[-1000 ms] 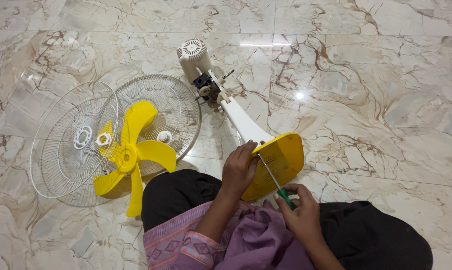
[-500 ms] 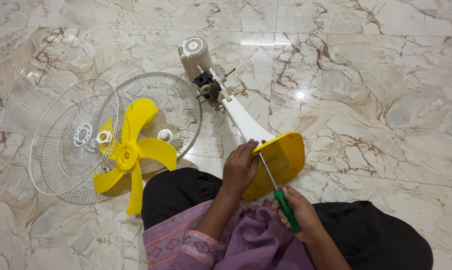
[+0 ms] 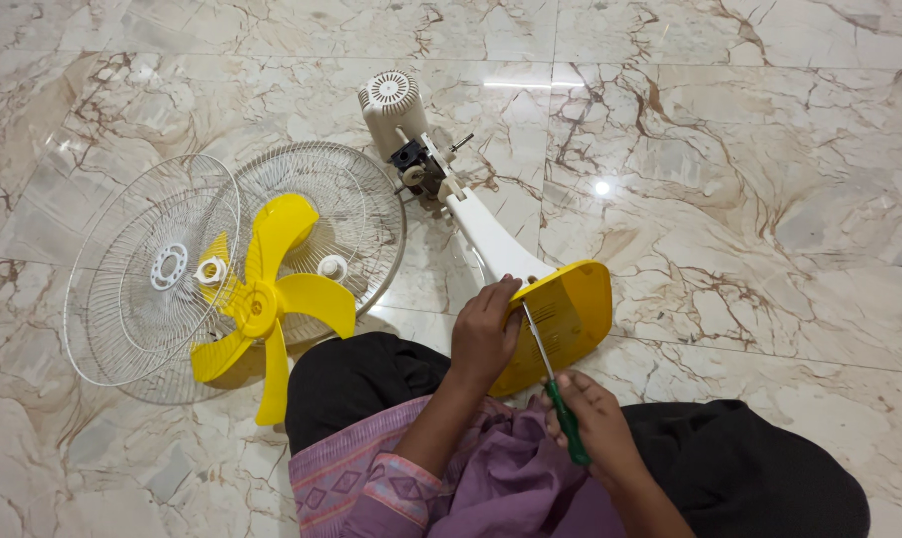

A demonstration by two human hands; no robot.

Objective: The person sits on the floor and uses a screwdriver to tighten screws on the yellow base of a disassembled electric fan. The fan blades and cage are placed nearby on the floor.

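On the glossy cream marble floor with brown veining, a dismantled fan lies in parts, and the flat yellow plastic fan base serves as the reference point for all positions below. Tilted up on its edge, that base rests directly in front of the seated person's lap. Left hand grips the near left edge of the base, fingers curled firmly over the rim, steadying it. Right hand, just below the base, is closed around the green handle of a slim metal-shafted screwdriver, fingers wrapped tight; the shaft runs up and left, its tip meeting the underside of the base beside the left hand's fingertips. Whether the tip sits in a screw cannot be determined. From the upper left corner of the base, a white plastic stand neck extends away to a beige ribbed motor housing, with exposed dark fittings between the two. Well to the left of the base lie two round white wire guard grilles, overlapping, and a yellow three-bladed plastic propeller rests on top of them.
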